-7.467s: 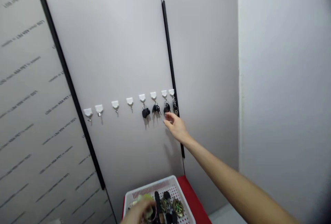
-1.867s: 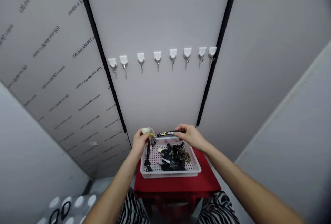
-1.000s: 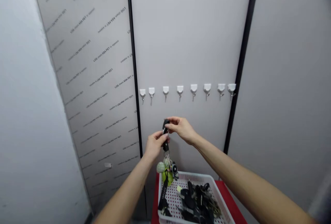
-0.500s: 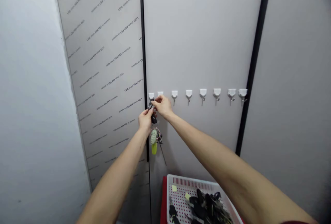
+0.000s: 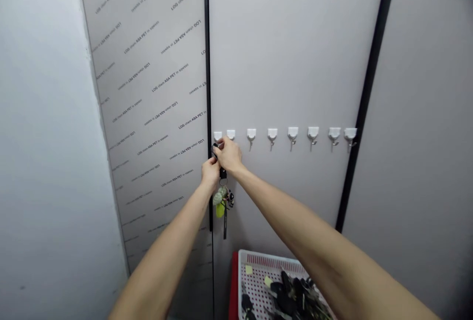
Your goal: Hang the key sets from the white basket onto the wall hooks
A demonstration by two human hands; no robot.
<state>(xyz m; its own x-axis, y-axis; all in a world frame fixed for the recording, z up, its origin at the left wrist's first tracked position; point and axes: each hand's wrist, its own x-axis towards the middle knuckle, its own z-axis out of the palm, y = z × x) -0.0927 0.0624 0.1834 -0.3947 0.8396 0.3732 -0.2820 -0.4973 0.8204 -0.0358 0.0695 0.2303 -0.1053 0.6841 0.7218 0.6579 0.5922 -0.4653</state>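
Biggest thing there was a smooth light-gray panel (image 5: 295, 64), right behind both hands and way off to their right. Over to their left was a gray panel covered in printed lettering (image 5: 155, 59), plus a long thin black handle strip (image 5: 207, 64) just beside the left fingers. Well below the hands, a bit right, sat a white perforated plastic basket (image 5: 273, 258) with a dark jumble of stuff inside, next to something red (image 5: 233, 285).

The black strap keychain (image 5: 223, 174) was in the hands, top loop up at the fingertips, the rest dangling straight down under them. The right hand (image 5: 231, 155) reached across from lower right, slightly higher, thumb and finger pinched on the loop. The left hand (image 5: 210, 172) came up from below, fingers drawn in narrow on the strap, tips partly hidden.

Under them hung a pale green rounded charm (image 5: 219, 197), a lime-yellow charm (image 5: 220, 210) and a tiny black-and-white figure (image 5: 231, 199). The leftmost white-backed hook (image 5: 218, 136) was right above the fingertips; couldn't tell if the loop was on it.
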